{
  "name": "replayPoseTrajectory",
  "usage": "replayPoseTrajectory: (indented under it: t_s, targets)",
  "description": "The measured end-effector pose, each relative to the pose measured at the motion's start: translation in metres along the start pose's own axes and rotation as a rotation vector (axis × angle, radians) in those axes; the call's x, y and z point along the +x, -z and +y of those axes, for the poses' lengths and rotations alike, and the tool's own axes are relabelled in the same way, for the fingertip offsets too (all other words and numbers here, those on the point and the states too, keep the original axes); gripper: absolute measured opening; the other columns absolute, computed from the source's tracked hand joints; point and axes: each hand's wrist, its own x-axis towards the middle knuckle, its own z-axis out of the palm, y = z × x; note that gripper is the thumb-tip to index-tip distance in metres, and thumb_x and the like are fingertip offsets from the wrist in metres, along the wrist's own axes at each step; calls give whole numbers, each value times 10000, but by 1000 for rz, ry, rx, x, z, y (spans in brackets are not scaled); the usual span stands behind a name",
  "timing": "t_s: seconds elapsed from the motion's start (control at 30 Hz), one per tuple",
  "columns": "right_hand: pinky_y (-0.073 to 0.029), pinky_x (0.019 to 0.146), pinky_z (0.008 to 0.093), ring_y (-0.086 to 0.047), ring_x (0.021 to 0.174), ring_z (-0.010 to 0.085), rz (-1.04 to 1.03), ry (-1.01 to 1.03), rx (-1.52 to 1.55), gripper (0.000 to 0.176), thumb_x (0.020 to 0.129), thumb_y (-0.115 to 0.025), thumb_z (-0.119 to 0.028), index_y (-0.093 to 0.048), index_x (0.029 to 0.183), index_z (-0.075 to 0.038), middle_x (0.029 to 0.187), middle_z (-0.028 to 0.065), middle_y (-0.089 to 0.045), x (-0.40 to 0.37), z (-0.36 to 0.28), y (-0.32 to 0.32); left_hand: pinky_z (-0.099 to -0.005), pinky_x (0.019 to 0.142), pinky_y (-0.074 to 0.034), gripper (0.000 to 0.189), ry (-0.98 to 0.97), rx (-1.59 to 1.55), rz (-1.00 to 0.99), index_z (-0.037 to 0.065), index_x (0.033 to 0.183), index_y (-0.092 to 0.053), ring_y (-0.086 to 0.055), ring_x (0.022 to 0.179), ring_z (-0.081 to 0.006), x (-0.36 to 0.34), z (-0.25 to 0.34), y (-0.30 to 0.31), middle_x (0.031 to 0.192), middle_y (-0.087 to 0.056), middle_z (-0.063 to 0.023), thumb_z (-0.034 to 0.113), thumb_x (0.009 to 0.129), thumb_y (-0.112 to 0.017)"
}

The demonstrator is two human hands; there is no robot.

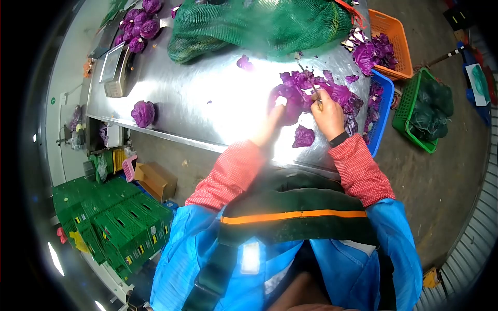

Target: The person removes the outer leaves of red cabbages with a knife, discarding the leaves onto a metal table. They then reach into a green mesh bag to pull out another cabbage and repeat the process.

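Observation:
My left hand [271, 120] is closed around a red cabbage [288, 106] just above the steel table [187, 98]; glare and lens haze blur its fingers. In my right hand [329, 115] is a knife [316, 94], its narrow blade pointing away from me beside the cabbage. Loose purple leaves [340, 94] lie around and beyond both hands, and a separate leaf piece [304, 136] rests nearer to me. A whole red cabbage [143, 114] sits alone near the table's front left edge.
A green mesh sack [259, 28] lies across the table's far side, with a pile of red cabbages [140, 23] and a scale [115, 70] to the left. Blue crate [384, 116], orange crate [402, 44] and green crate [406, 111] stand at the right. Green crates [114, 223] are stacked lower left.

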Motion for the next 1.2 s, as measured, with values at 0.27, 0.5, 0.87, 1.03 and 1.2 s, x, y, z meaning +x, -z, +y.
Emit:
replayPoseTrajectory:
  t_s: [0.27, 0.5, 0.87, 1.03, 1.2]
  targets:
    - [-490, 667, 489, -651, 761, 421, 11, -233, 21, 353, 947, -525, -365, -515, 1150, -76, 790, 201, -675, 13, -8, 22, -352, 877, -475, 733, 85, 91, -62, -9, 1202, -475, -566, 1053, -267, -15, 20, -6, 1111, -543, -187, 285, 652, -860]
    - [-491, 769, 490, -644, 893, 438, -315, -261, 149, 499, 957, -481, -454, -453, 1296, -88, 945, 254, -669, -26, -4, 20, -382, 949, -455, 892, -276, -104, -184, -22, 1301, -420, -500, 1127, -291, 17, -25, -23, 1174, -466, -184, 268, 600, -890]
    - [-492, 771, 479, -607, 917, 422, -82, -13, 78, 332, 961, -502, -284, -536, 1152, -15, 1044, 233, -609, 5, 10, 4, -403, 933, -467, 1011, -335, 598, -111, -4, 1338, -389, -523, 1050, -373, 24, -9, -24, 1111, -424, -209, 379, 553, -897]
    - [-483, 542, 482, -601, 636, 409, -33, 77, -219, 129, 925, -542, -171, -500, 929, -49, 847, 173, -610, -37, -5, 42, -411, 918, -466, 1003, -378, 611, -26, -65, 1310, -390, -533, 1041, -381, 28, -13, -49, 1115, -467, -228, 374, 561, -892]
    - [-497, 433, 347, -622, 502, 255, 39, 197, -480, 152, 905, -554, -165, -499, 793, -78, 669, 105, -586, -58, -2, 46, -420, 894, -480, 1008, -456, 765, 38, -113, 1295, -410, -548, 1031, -397, 35, -15, -58, 1133, -502, -264, 389, 567, -894]
